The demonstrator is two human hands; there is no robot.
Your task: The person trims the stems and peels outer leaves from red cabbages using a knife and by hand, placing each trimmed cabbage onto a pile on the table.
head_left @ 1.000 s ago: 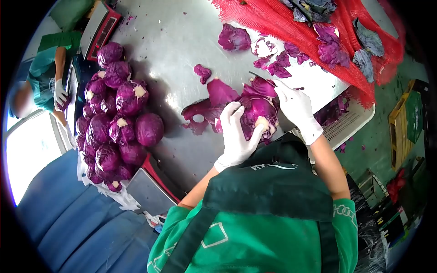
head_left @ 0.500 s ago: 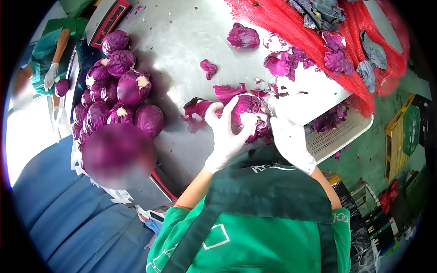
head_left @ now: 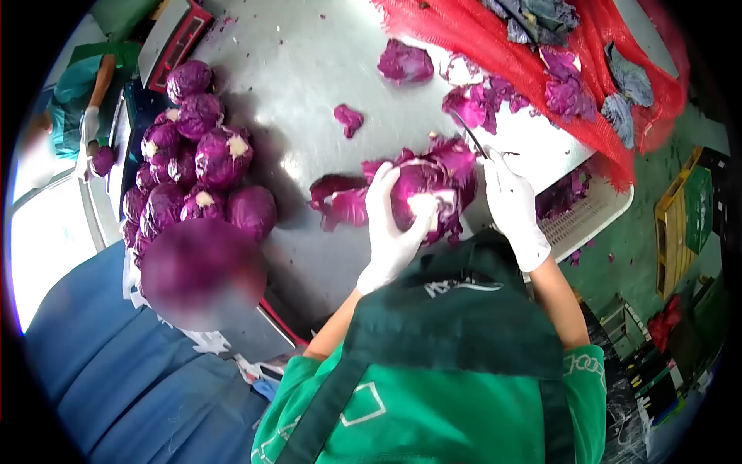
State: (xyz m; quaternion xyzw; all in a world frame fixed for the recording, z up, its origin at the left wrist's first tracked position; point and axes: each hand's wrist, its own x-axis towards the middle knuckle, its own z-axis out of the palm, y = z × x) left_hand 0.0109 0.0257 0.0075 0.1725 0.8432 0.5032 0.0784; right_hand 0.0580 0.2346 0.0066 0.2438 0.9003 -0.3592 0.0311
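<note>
My left hand (head_left: 393,232), in a white glove, grips the near left side of a red cabbage (head_left: 417,182) with fingers and thumb spread round it. The cabbage's pale cut stem faces me, and loosened outer leaves fan out on its far and right sides. To the right of it, clear of the leaves, my gloved right hand (head_left: 512,205) is closed on a thin, dark-bladed knife (head_left: 468,134) pointing away and to the left. A torn purple leaf (head_left: 344,207) lies on the metal table just left of the cabbage.
Several red cabbages (head_left: 222,157) are piled at left, near a red-edged scale (head_left: 176,48). Loose leaves (head_left: 406,62) and a red mesh sack (head_left: 495,35) lie at the back. A white crate (head_left: 599,220) holds leaf scraps at right. A co-worker (head_left: 77,100) stands far left.
My right hand has drawn away from the cabbage to the right, and the knife in it now shows. The cabbage's outer leaves stand farther out, and my left hand still holds it.
</note>
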